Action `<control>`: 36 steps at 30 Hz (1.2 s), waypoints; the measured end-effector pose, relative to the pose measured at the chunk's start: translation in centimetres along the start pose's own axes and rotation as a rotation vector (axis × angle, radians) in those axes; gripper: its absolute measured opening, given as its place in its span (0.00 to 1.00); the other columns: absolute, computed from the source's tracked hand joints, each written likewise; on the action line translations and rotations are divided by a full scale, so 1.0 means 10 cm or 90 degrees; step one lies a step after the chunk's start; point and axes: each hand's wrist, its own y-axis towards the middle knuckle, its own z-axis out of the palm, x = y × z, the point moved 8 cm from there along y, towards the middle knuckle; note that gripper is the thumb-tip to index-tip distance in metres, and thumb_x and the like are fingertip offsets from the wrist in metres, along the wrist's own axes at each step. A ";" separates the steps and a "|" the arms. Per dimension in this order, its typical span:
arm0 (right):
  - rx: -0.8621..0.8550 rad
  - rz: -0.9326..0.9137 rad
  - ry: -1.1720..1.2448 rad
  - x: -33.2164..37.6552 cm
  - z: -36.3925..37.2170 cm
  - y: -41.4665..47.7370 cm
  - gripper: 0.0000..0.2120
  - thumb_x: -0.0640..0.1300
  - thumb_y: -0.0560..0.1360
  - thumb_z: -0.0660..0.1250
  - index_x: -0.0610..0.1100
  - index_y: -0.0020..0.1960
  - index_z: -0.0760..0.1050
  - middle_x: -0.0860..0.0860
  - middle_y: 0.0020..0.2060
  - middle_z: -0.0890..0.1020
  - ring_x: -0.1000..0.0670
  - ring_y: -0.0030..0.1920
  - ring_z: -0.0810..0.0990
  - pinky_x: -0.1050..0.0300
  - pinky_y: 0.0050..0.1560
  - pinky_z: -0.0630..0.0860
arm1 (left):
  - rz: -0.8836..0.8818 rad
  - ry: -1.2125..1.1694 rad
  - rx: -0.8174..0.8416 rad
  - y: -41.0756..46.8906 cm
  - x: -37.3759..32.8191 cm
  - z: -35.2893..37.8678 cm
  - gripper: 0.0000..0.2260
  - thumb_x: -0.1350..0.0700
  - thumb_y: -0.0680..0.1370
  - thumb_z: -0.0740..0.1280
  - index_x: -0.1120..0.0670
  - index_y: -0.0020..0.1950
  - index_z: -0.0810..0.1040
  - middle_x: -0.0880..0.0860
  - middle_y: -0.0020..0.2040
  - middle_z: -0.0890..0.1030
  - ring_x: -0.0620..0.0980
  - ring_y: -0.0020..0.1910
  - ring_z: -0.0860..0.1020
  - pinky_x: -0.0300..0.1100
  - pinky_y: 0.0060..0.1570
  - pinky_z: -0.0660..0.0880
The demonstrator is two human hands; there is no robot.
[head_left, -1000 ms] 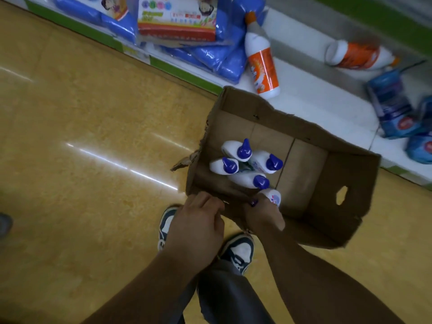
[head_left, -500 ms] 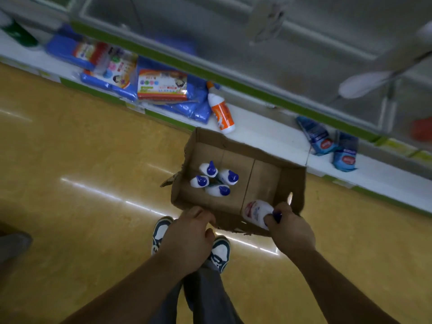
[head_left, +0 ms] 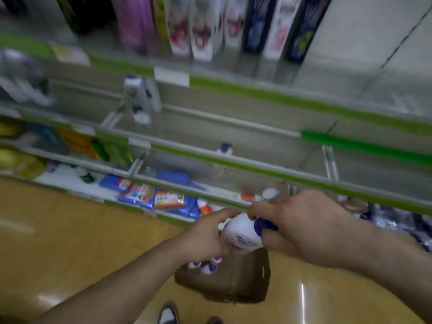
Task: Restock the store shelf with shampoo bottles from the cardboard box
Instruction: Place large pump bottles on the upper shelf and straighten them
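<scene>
From where I watch, both hands meet in the middle of the view on one shampoo bottle, white with a blue cap. The right hand has its fingers curled round the cap end, forefinger over the top and thumb underneath, so it pinches the bottle there. The left hand reaches in from the other side. Its forefinger lies stretched out against the white body, touching it, but the rest of its fingers are smeared by blur and I cannot tell whether they clasp the bottle or only steady it. The bottle is in the air, tipped on its side with the cap towards the right hand, directly above the cardboard box, which sits on the yellow floor. Inside the box, just under the left hand, I see several more bottles with blue caps. Beyond the hands run the green-edged shelves. One blue-capped bottle stands on the middle shelf, a taller white bottle on the shelf above it to the left, and blue packs lie on the lowest shelf. Blurred tall cartons line the top shelf. A shoe shows at the bottom edge.
</scene>
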 end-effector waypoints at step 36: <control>-0.479 0.144 0.587 -0.71 -3.94 0.54 0.19 0.58 0.70 0.74 0.51 0.55 0.77 0.56 0.44 0.86 0.54 0.42 0.86 0.44 0.41 0.85 | 0.400 0.063 -0.261 -1.26 -4.30 -3.38 0.20 0.48 0.70 0.77 0.46 0.60 0.78 0.50 0.54 0.84 0.48 0.49 0.84 0.46 0.45 0.82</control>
